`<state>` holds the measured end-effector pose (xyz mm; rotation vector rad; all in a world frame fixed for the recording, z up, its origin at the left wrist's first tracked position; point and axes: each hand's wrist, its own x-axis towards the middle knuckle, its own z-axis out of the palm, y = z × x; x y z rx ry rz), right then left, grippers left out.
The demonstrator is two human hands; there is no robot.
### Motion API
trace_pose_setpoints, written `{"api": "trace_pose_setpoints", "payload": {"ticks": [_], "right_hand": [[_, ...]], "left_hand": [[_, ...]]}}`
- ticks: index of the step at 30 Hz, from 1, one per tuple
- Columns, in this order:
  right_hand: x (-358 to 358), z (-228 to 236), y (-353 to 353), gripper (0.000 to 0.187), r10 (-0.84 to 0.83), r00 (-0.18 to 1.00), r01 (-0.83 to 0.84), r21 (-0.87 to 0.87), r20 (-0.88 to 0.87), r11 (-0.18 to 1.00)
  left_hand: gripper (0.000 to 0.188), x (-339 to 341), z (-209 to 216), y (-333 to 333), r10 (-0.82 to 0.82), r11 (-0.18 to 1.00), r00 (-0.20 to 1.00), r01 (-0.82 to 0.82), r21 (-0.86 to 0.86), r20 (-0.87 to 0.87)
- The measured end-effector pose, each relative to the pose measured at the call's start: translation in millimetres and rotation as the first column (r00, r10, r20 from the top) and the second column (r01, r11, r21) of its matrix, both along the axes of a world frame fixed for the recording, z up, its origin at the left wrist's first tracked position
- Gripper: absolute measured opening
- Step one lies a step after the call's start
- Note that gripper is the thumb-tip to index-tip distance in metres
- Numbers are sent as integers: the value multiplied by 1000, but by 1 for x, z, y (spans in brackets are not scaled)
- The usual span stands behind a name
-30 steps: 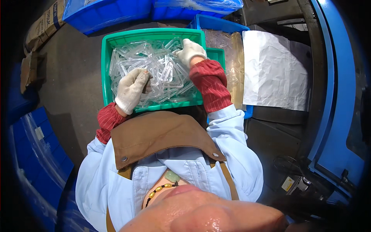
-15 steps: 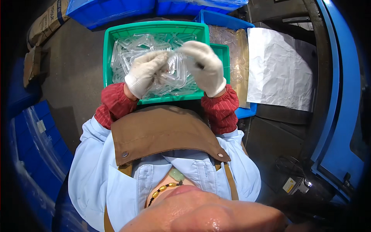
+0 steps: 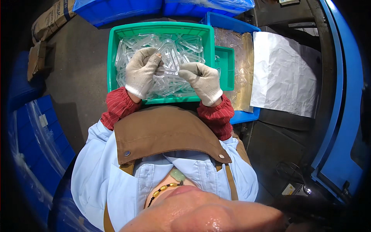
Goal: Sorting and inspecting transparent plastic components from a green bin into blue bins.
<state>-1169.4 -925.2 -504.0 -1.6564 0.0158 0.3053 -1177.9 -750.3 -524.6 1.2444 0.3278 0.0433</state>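
Observation:
My left hand (image 3: 141, 73), in a white glove with bare fingertips showing, pinches the left corner of a clear plastic triangular frame (image 3: 167, 72). At its right corner, the thumb and fingers of my gloved right hand (image 3: 203, 82) are closed on it. The frame is held over a green bin (image 3: 162, 27), its rounded tip pointing away from me. Many similar clear plastic pieces (image 3: 191, 41) lie jumbled in the bin below. Transparency makes the held frame's edges hard to separate from the pieces behind it.
Right of the bin stands a smaller green box (image 3: 226, 56), beside a blue crate (image 3: 258, 29) with more clear pieces. A crumpled white sheet (image 3: 284, 73) lies further right. Blue bins (image 3: 119, 11) stand at the back, and a blue machine frame (image 3: 338, 96) rises at the right edge.
My right hand has come down from a blurred, raised position to the frame's right corner. The triangular frame now shows clearly between both hands. The view has shifted slightly.

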Motion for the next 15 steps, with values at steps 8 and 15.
{"api": "trace_pose_setpoints", "payload": {"ticks": [8,15], "right_hand": [[-2,-6,9,15,-32,998,39,-141,46,989],[21,1,-7,20,-16,986,29,-76,163,997]], "left_hand": [[25,4,-1,3,24,984,992,-45,-170,-125],[32,3,0,10,-259,868,960,182,462,110]]}}
